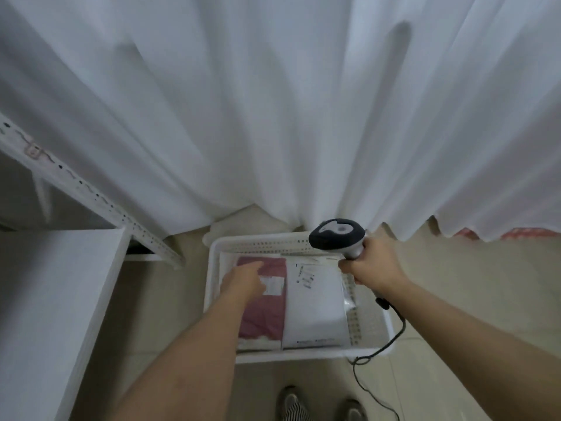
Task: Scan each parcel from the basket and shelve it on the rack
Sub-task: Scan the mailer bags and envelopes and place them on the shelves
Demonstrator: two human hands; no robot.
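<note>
Head view: nearest, two shoes (pixel 321 404) are seen on the floor, just short of the white basket (pixel 368 326), which is set low within reach of both arms. In it a pink parcel (pixel 267 311) and a white parcel (pixel 315 308) lie flat side by side, labels up, presumably for scanning. The left hand (pixel 244 282) is stretched down onto the pink parcel, fingers fairly straight, nothing yet gripped. The right hand (pixel 372 264) is wrapped round the scanner (pixel 337 237), held over the far rim. The rack (pixel 60 268) stands left; a curtain (pixel 273 101) hangs beyond.
</note>
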